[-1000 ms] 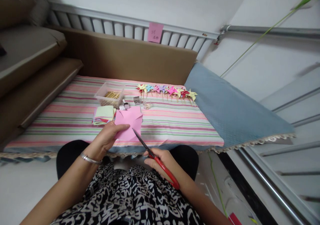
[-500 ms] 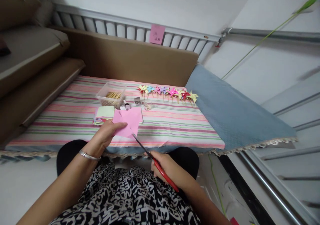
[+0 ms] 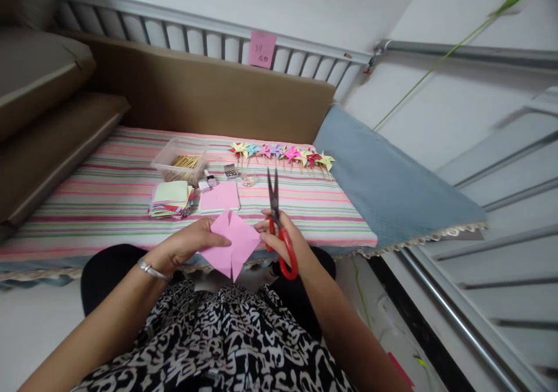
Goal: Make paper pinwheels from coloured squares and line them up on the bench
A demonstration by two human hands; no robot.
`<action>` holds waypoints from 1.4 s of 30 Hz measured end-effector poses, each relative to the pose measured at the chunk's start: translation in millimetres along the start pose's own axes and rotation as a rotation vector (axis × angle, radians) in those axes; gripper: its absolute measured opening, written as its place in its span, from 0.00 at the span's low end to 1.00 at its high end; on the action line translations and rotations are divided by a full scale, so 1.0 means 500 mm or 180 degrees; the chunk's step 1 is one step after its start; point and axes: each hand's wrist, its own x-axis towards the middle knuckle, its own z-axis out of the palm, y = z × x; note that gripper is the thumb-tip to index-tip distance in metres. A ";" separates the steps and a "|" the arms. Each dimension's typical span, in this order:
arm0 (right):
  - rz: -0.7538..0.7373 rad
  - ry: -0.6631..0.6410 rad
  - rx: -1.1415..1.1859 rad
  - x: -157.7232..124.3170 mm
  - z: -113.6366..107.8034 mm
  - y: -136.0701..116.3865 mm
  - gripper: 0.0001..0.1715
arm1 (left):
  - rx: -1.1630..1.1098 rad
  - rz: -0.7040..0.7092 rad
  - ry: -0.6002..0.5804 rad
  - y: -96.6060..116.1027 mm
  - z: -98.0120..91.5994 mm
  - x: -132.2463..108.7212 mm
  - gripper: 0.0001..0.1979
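Observation:
Between thumb and fingers, my left hand (image 3: 194,242) grips a pink paper square (image 3: 239,242), turned like a diamond, with slits at its top and bottom corners. My right hand (image 3: 283,241) holds red-handled scissors (image 3: 274,203), blades pointing up and away and slightly parted. The fingertips of that hand are at the paper's right corner; whether they pinch it I cannot tell. Just beyond the paper lies a stack of pink sheets (image 3: 221,196). To its left is a pile of coloured paper squares (image 3: 171,199).
A clear plastic box (image 3: 163,168) holds thin wooden sticks. Small containers (image 3: 230,171) and a little bottle (image 3: 210,178) stand near it. Several paper pinwheels (image 3: 291,154) lie in a row on the striped cloth (image 3: 305,212). Brown panels (image 3: 209,90) border the back and left.
The scissors have come away from the paper and swung upright in my right hand. The pink square has turned to a diamond, and my right fingers have come to its right corner.

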 end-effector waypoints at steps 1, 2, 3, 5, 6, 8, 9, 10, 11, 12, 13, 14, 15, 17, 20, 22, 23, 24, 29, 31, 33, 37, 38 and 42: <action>0.0019 -0.0113 0.0076 0.012 0.008 0.000 0.25 | 0.0000 -0.0001 -0.0137 -0.003 0.005 0.002 0.16; 0.0029 -0.0221 0.0121 0.021 0.016 0.001 0.25 | -0.0017 0.0007 -0.0228 -0.004 0.008 0.003 0.17; 0.0025 -0.0298 0.0146 0.028 0.022 0.002 0.24 | -0.0048 0.0015 -0.0263 -0.005 0.009 0.003 0.17; -0.0003 -0.0296 0.0238 0.036 0.032 0.007 0.24 | -0.0173 0.0042 -0.0231 -0.004 0.008 0.002 0.17; -0.0005 -0.0228 0.0342 0.038 0.036 0.011 0.24 | -0.0282 0.0056 -0.0176 -0.003 0.007 0.002 0.16; 0.0015 -0.0020 0.0660 0.040 0.043 0.022 0.25 | -0.0670 0.0118 0.0035 -0.005 0.004 0.003 0.13; 0.0007 0.0122 0.0841 0.042 0.046 0.028 0.25 | -0.0940 0.0161 0.0194 -0.009 0.004 0.005 0.12; -0.0020 0.0293 0.1000 0.043 0.050 0.035 0.25 | -0.1235 0.0212 0.0370 -0.013 0.005 0.007 0.11; -0.0054 0.0474 0.1121 0.045 0.054 0.042 0.25 | -0.1523 0.0272 0.0542 -0.019 0.009 0.011 0.09; -0.0091 0.0657 0.1206 0.047 0.059 0.049 0.25 | -0.1770 0.0337 0.0684 -0.025 0.015 0.015 0.08; -0.0123 0.0817 0.1255 0.049 0.064 0.055 0.26 | -0.1944 0.0399 0.0771 -0.032 0.023 0.018 0.07; -0.0149 0.0948 0.1280 0.050 0.069 0.061 0.26 | -0.2022 0.0447 0.0799 -0.038 0.032 0.021 0.06; -0.0173 0.1046 0.1295 0.051 0.075 0.066 0.27 | -0.2015 0.0480 0.0783 -0.043 0.043 0.024 0.06; -0.0233 0.1173 0.1326 0.050 0.086 0.072 0.27 | -0.1850 0.0521 0.0737 -0.048 0.063 0.028 0.10; -0.0233 0.1159 0.1339 0.044 0.096 0.075 0.27 | -0.1618 0.0602 0.0873 -0.049 0.078 0.032 0.18; -0.0097 0.1049 0.1263 0.037 0.093 0.073 0.26 | -0.1560 0.0680 0.1040 -0.047 0.075 0.033 0.19; -0.0007 0.0972 0.1201 0.032 0.088 0.071 0.26 | -0.1538 0.0701 0.1129 -0.046 0.069 0.034 0.19; 0.0078 0.0883 0.1123 0.026 0.080 0.067 0.26 | -0.1510 0.0715 0.1222 -0.044 0.062 0.034 0.19; 0.0337 0.0177 0.0638 -0.036 0.036 0.033 0.31 | -0.1333 0.0726 0.1530 -0.028 0.028 0.026 0.19; 0.0598 -0.0267 0.0431 -0.068 0.026 0.012 0.27 | -0.1258 0.0617 0.1567 -0.020 0.019 0.021 0.19; 0.0904 -0.0456 0.0185 -0.093 0.025 -0.005 0.25 | -0.1172 0.0485 0.1566 -0.011 0.014 0.014 0.17; 0.1372 -0.0541 -0.0181 -0.106 0.031 -0.015 0.26 | -0.1069 0.0462 0.1461 0.001 0.005 0.001 0.16; 0.1444 -0.0594 -0.0215 -0.104 0.033 -0.014 0.27 | -0.1054 0.0476 0.1417 0.002 0.003 -0.003 0.16; 0.1589 -0.0794 -0.0266 -0.092 0.036 -0.010 0.27 | -0.0993 0.0489 0.1298 0.005 -0.005 -0.014 0.17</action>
